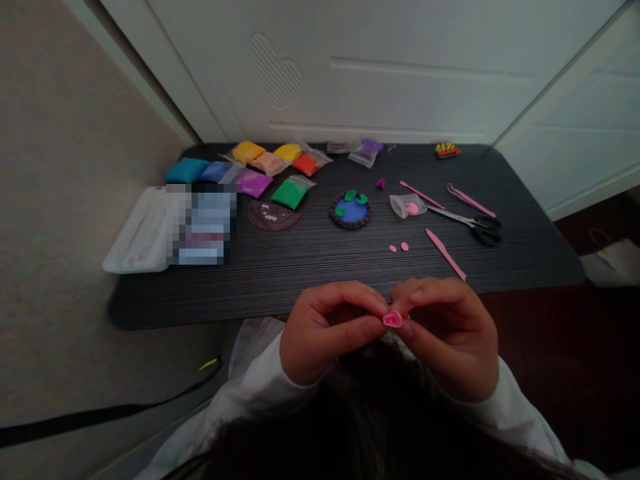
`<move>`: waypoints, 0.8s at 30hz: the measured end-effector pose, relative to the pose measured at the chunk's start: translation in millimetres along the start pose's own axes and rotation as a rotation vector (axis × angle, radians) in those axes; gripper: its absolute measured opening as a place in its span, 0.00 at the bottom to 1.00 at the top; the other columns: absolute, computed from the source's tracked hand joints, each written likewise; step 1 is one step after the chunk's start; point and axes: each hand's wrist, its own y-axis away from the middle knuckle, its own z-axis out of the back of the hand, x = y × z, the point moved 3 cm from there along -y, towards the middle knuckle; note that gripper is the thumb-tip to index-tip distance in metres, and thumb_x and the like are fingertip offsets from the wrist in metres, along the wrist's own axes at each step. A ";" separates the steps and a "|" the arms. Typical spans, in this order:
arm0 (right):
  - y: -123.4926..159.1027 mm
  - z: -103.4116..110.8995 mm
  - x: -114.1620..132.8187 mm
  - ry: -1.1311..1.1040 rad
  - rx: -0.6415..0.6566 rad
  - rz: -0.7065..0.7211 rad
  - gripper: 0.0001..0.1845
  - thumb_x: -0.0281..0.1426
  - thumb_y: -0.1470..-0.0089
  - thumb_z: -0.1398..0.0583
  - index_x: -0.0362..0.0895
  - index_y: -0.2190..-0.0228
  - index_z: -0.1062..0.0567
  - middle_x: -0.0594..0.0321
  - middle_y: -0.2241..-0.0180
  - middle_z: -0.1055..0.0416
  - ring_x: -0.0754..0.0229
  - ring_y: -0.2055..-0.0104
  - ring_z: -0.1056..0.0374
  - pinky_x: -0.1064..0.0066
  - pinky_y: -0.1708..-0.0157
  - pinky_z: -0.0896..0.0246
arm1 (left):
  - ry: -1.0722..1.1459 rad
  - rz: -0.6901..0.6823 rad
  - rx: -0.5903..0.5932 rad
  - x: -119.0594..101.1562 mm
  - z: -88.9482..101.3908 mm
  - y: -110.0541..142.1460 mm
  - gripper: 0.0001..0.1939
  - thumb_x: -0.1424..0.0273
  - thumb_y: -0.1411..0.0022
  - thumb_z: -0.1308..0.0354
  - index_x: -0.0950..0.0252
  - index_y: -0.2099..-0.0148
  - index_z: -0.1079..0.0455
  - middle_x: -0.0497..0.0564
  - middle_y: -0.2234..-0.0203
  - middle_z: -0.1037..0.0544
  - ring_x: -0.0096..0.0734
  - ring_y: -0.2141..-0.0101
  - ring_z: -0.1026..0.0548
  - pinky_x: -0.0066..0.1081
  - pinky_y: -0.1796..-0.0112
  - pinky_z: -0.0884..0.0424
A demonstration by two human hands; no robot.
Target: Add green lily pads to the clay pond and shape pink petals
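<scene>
Between my two hands, just off the table's near edge, is a small pink clay flower (393, 319) with a cupped, layered rim. My left hand (330, 330) pinches its left side between thumb and fingertips. On the other side, the thumb and fingers of my right hand (450, 337) press against it. Two flat pink clay pieces (405, 247) lie on the dark table beyond my hands. Farther off sits a round clay pond (353, 211), blue inside a brown beaded border, with green leaf shapes on it. A pink clay knife (445, 254) lies to the right.
Scissors (465, 217), pink tweezers (471, 200), a thin pink tool (423, 195) and a bag with pink clay (409, 206) lie at right. Several coloured clay packets (293, 192), a protractor (275, 217) and a white tray (145, 230) occupy the left. A white panel stands behind the table.
</scene>
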 end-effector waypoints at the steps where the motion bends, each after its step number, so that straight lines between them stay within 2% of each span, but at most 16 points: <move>1: 0.2 0.0 0.0 0.003 -0.001 0.001 0.17 0.20 0.58 0.40 0.49 0.65 0.32 0.66 0.73 0.31 0.63 0.69 0.35 0.66 0.68 0.37 | -0.004 -0.005 -0.005 0.1 0.3 0.2 0.06 0.77 0.51 0.42 0.63 0.68 0.28 0.49 0.73 0.26 0.30 0.68 0.30 0.33 0.64 0.35; 9: -0.3 -1.6 0.8 0.003 0.006 0.032 0.19 0.17 0.58 0.41 0.48 0.65 0.32 0.66 0.72 0.31 0.63 0.69 0.35 0.66 0.69 0.38 | -0.006 0.009 -0.063 1.7 -0.4 0.6 0.06 0.79 0.51 0.42 0.63 0.70 0.28 0.48 0.74 0.26 0.29 0.69 0.30 0.32 0.65 0.34; 16: -0.3 1.2 3.8 0.064 0.032 0.018 0.18 0.18 0.58 0.41 0.48 0.65 0.31 0.66 0.72 0.31 0.63 0.69 0.34 0.68 0.70 0.38 | -0.016 -0.007 -0.068 2.8 1.2 1.0 0.08 0.80 0.52 0.42 0.62 0.69 0.28 0.47 0.74 0.26 0.27 0.69 0.29 0.31 0.65 0.34; 24: 0.3 1.0 2.4 0.073 -0.010 0.002 0.17 0.19 0.57 0.41 0.49 0.65 0.31 0.66 0.72 0.30 0.62 0.68 0.34 0.68 0.69 0.37 | -0.047 -0.029 -0.083 0.7 0.0 1.6 0.07 0.79 0.51 0.42 0.63 0.69 0.28 0.48 0.74 0.26 0.29 0.69 0.29 0.32 0.65 0.33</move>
